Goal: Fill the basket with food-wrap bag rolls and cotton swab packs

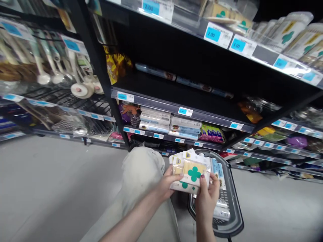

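Observation:
Both of my hands hold a stack of flat clear packets (192, 173) with beige contents and a green clover mark. My left hand (167, 183) grips the stack's left edge with fingers curled round it. My right hand (207, 196) pinches the lower right corner. The packets hover above a grey shopping basket (233, 205) on the floor, which has a few white packaged items in it. My bent knee in light trousers (141, 171) is just left of the hands.
Black store shelving (176, 109) with blue price tags stands ahead, stocked with boxed and bagged goods. Hanging brushes and utensils (75, 80) fill the rack at left. More clover-marked packets (290, 33) sit on the top right shelf. Grey floor (50, 188) stretches left.

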`<state>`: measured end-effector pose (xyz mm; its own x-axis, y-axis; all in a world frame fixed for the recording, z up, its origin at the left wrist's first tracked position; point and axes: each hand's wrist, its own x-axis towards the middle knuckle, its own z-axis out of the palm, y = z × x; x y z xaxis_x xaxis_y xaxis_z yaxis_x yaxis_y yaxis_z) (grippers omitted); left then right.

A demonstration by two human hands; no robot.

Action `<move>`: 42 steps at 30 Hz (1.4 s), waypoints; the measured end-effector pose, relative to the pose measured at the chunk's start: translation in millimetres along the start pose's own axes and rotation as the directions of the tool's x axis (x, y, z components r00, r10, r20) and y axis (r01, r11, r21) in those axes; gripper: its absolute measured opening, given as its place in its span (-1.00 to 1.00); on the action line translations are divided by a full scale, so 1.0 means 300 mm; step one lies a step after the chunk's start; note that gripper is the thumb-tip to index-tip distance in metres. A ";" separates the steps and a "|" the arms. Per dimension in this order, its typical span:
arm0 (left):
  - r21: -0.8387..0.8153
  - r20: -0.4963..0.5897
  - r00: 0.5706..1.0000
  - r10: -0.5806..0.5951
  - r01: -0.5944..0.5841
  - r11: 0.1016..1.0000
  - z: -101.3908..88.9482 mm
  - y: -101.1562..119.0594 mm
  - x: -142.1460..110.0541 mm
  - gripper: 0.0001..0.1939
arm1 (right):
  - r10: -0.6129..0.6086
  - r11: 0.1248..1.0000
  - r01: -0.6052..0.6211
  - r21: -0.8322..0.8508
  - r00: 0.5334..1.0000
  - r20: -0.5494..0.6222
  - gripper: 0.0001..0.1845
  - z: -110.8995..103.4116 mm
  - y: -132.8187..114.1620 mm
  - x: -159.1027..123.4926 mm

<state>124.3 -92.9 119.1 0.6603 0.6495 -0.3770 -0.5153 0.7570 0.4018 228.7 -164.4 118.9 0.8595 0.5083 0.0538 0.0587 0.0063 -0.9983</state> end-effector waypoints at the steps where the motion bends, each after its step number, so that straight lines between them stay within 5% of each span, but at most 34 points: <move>1: 0.010 -0.001 1.000 0.006 -0.006 1.000 0.002 0.001 -0.003 -0.39 | -0.032 0.999 0.032 -0.008 0.998 -0.052 -0.66 -0.006 -0.020 0.007; 5: 0.027 -0.001 1.000 0.011 -0.011 1.000 0.002 0.000 -0.004 -0.50 | -0.176 0.983 0.160 -0.090 0.962 -0.207 -0.69 -0.028 -0.097 0.025; 13: 0.041 -0.051 0.993 0.105 -0.103 0.994 0.002 -0.005 0.012 -0.51 | -0.082 0.993 0.086 -0.079 0.995 0.049 -0.38 -0.014 -0.085 -0.054; 16: 0.054 -0.064 0.991 0.114 -0.111 0.992 -0.003 -0.008 0.016 -0.51 | -0.199 0.973 0.179 -0.146 0.970 -0.137 -0.41 -0.015 -0.091 -0.072; 17: 0.056 -0.068 0.991 0.114 -0.111 0.992 -0.004 -0.009 0.019 -0.50 | -0.325 0.937 0.276 -0.214 0.913 -0.246 -0.43 -0.017 -0.100 -0.074; 19: 0.054 -0.078 0.990 0.116 -0.112 0.992 -0.007 -0.013 0.023 -0.49 | -0.659 0.734 0.509 -0.449 0.694 -0.291 -0.47 -0.021 -0.121 -0.079; 21: 0.049 -0.092 0.988 0.127 -0.123 0.991 -0.007 -0.016 0.026 -0.48 | -0.879 0.363 0.686 -0.631 0.477 0.014 -0.50 -0.014 -0.135 -0.088; 22: 0.045 -0.099 0.986 0.134 -0.130 0.991 -0.006 -0.016 0.025 -0.47 | -0.882 0.187 0.750 -0.635 0.413 0.228 -0.53 -0.006 -0.137 -0.095; 24: 0.042 -0.108 0.985 0.137 -0.133 0.990 -0.003 -0.013 0.020 -0.48 | -0.776 -0.006 0.838 -0.546 0.341 0.530 -0.59 0.017 -0.128 -0.110; 26: 0.049 -0.113 0.986 0.122 -0.118 0.992 0.001 -0.006 0.012 -0.52 | -0.706 -0.015 0.883 -0.469 0.323 0.630 -0.63 0.037 -0.108 -0.122; 30: 0.070 -0.097 0.990 0.098 -0.091 0.993 0.006 0.006 0.004 -0.56 | -0.691 0.177 0.921 -0.347 0.368 0.623 -0.69 0.032 -0.078 -0.112; 34: 0.087 -0.010 0.996 0.085 -0.084 0.993 0.006 0.000 0.009 -0.51 | -0.669 0.383 0.755 -0.532 0.624 0.403 -0.73 -0.018 -0.070 -0.060; 38: 0.113 0.002 0.997 0.073 -0.073 0.991 0.000 -0.008 0.010 -0.50 | -0.350 0.685 0.426 -0.592 0.904 0.245 -0.29 -0.066 -0.050 -0.011; 42: 0.150 0.014 0.997 0.079 -0.080 0.985 -0.004 -0.004 0.004 -0.49 | -0.034 0.905 0.112 -0.410 0.981 0.192 -0.27 -0.114 -0.036 0.028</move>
<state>125.2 -93.1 117.2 0.6249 0.7065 -0.3323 -0.4792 0.6831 0.5511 252.7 -189.7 131.0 0.7433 0.6639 0.0824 0.3574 -0.2900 -0.8878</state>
